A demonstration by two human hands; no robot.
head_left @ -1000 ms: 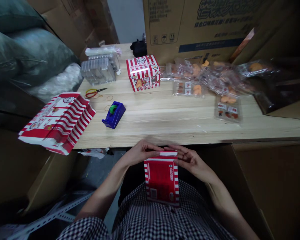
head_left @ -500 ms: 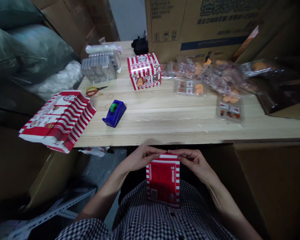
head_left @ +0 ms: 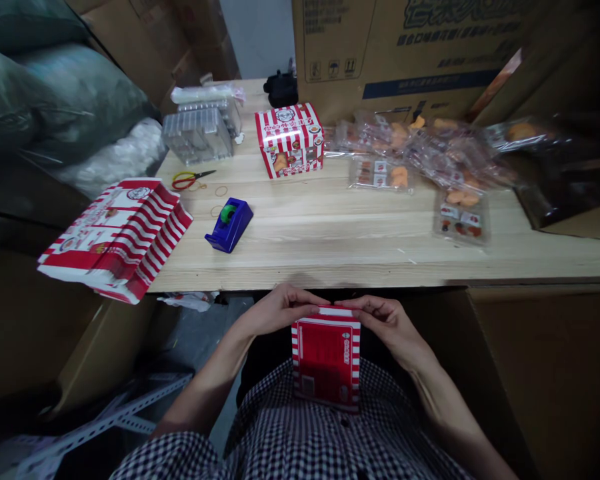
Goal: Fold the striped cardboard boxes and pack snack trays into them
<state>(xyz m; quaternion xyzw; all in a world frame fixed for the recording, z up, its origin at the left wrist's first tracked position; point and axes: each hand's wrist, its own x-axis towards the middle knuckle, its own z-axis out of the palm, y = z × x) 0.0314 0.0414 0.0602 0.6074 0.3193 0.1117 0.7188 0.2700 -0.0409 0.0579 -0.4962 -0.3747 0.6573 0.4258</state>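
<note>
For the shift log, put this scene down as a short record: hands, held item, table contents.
Left hand: pinching the top edge of a red-and-white carton
Right hand: pinching the same edge, opposite end
Held item: carton, red panel facing the camera, before a checked shirt
Table, left: striped carton stack, blue tape dispenser, scissors
Table, back: windowed striped box, clear plastic trays
Table, right: clear food-shaped packs

Box between left grip and right grip, counter past both, on it tape holder ahead-left of left grip, food packs ahead of right grip
</note>
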